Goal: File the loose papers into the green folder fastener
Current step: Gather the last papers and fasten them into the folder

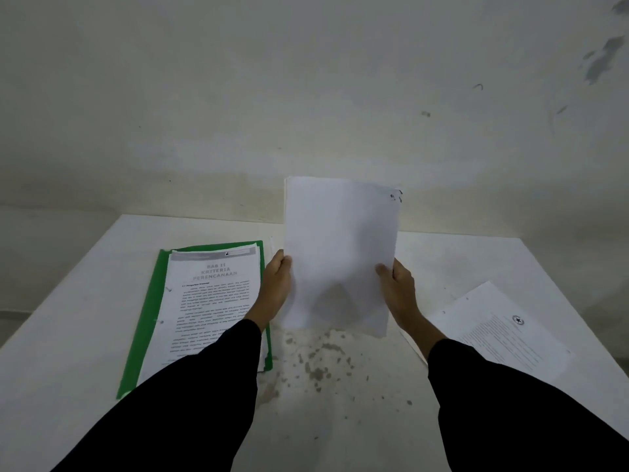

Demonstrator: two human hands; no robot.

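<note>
A stack of white papers [340, 247] stands upright above the table's middle, its blank back toward me. My left hand [275, 287] grips its left edge and my right hand [398, 291] grips its right edge. The papers' lower edge hovers near the table. A green folder [146, 318] lies open on the left, with a printed page [211, 301] on top of it. Small fastener prongs show at that page's left margin. My left forearm covers the folder's lower right part.
A loose printed sheet [503, 332] with a round emblem lies on the right of the white table [340, 420]. Grey stains mark the table's middle. A plain wall rises behind the table's far edge.
</note>
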